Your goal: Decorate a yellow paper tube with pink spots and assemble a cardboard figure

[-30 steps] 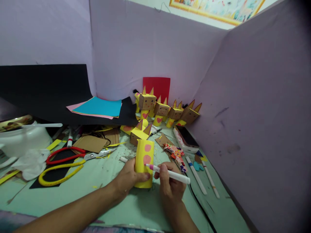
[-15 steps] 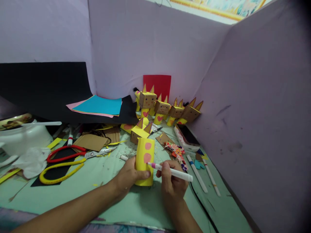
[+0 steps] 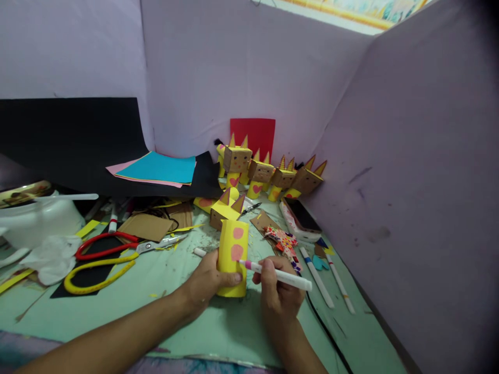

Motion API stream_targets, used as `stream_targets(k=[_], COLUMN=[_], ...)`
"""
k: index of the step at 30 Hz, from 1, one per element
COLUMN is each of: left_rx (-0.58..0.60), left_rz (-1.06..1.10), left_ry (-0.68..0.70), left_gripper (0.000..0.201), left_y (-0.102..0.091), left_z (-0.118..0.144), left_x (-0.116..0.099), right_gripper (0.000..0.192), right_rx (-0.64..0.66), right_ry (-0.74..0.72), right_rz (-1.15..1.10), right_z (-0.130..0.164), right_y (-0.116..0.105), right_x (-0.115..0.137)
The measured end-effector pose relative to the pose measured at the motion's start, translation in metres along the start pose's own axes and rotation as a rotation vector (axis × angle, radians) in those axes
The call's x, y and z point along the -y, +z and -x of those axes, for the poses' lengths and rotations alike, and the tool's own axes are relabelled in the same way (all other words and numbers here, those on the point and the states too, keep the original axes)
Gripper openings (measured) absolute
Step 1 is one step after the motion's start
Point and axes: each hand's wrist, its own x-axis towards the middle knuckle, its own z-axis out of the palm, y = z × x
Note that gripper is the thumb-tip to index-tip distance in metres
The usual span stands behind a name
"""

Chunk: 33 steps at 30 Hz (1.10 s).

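We have a pink-spotted yellow paper tube (image 3: 229, 265) above the table (image 3: 202, 332), near the middle of its front edge. Our left hand (image 3: 208, 280) grips the tube, thumb across its front; our right hand (image 3: 283, 296) pinches a pink-tipped marker (image 3: 283, 276), nib at the lower spot. A blue-banded marker (image 3: 317, 279) lies toward the right edge, scissors (image 3: 145, 248) toward the left, horned figures (image 3: 261, 171) near the far right corner.

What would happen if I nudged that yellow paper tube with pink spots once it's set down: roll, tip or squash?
Laid down, the yellow paper tube would probably roll, since its side looks rounded. Stood on end, it might tip, being taller than wide. It's likely light: the left hand alone grips it, thumb across its front.
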Motion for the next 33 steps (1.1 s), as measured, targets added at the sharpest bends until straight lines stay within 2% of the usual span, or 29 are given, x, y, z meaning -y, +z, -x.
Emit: stream_targets(k=[12,21,29,33], left_rx=[0.005,0.025,0.024,0.010], left_rz=[-0.005,-0.013,-0.014,-0.002], left_ry=[0.004,0.001,0.004,-0.009], left_gripper=[0.052,0.058,0.055,0.061], left_y=[0.0003,-0.0003,0.0001,0.0012], left_z=[0.0009,-0.0004,0.0001,0.0002], left_x=[-0.0006,-0.0011,-0.0015,-0.0024], right_gripper=[0.028,0.024,0.029,0.028], right_rx=[-0.007,-0.077,-0.071,-0.079], right_ry=[0.026,-0.103,-0.074,-0.049], right_rz=[-0.023,0.081,0.086,0.070], right_z=[0.0015,-0.0066,-0.0069,-0.0056], right_y=[0.0028,-0.0036,-0.0024,-0.0026], right_x=[0.0023,-0.0016,-0.0008,-0.0006])
